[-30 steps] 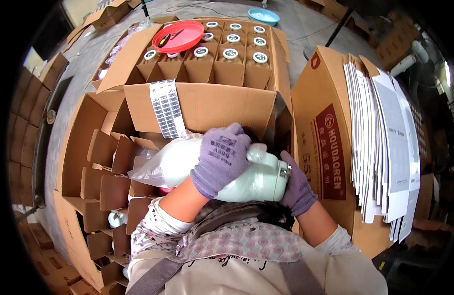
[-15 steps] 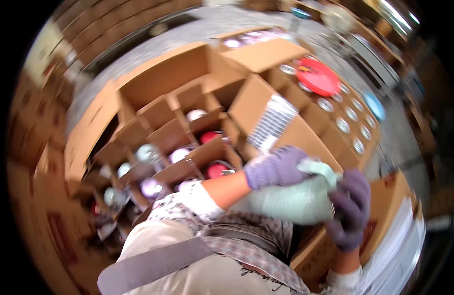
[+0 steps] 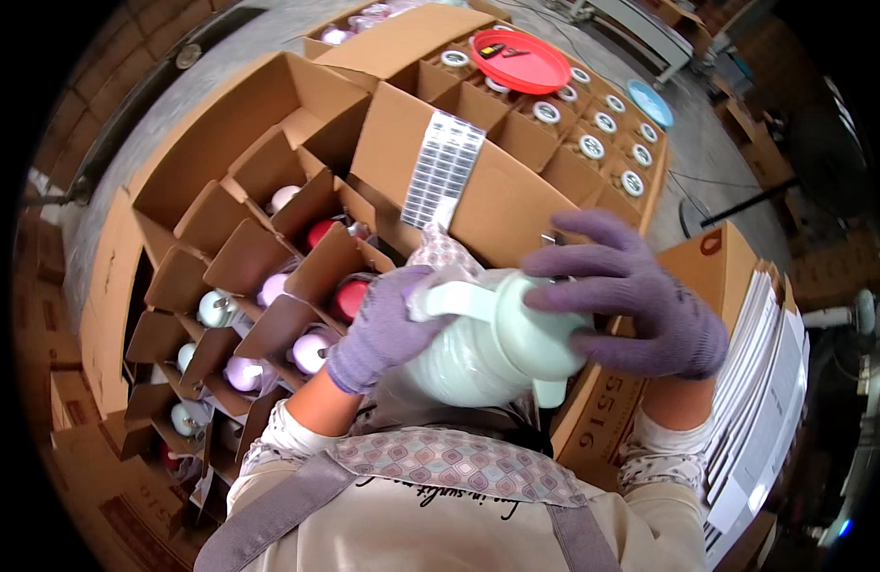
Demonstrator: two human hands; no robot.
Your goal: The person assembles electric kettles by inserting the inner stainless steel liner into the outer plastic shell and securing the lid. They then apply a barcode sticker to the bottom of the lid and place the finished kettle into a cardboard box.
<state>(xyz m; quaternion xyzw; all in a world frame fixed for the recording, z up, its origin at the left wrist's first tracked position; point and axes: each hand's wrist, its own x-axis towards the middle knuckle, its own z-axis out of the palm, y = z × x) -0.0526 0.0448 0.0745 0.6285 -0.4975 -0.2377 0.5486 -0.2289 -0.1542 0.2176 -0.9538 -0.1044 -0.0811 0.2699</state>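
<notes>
A mint-green thermos jug (image 3: pixel 464 357) with a handle lies tilted in front of my body, its lid (image 3: pixel 535 329) pointing right and clear plastic wrap around its body. My left hand (image 3: pixel 383 329), in a purple knit glove, is closed on the jug at its handle side. On the lid's right side is my gloved right hand (image 3: pixel 640 300), fingers spread apart; a fingertip and the thumb overlap the lid, while the upper fingers stretch past it. Left of the jug, a divided carton (image 3: pixel 187 229) holds wrapped lilac (image 3: pixel 311 351), red (image 3: pixel 352 299) and mint (image 3: pixel 216 308) jugs.
A carton flap with a label sheet (image 3: pixel 442 167) stands behind the jug. Beyond it, a second divided carton (image 3: pixel 516 138) holds several silver-topped items under a red tray (image 3: pixel 521 62) carrying small tools. Stacked white sheets (image 3: pixel 759 381) fill a box at right. A blue stool (image 3: pixel 649 103) stands farther off.
The jug has moved left and its lid now faces me more. My left hand has shifted left with it; my right hand has risen and spread its fingers over the lid. The view has turned.
</notes>
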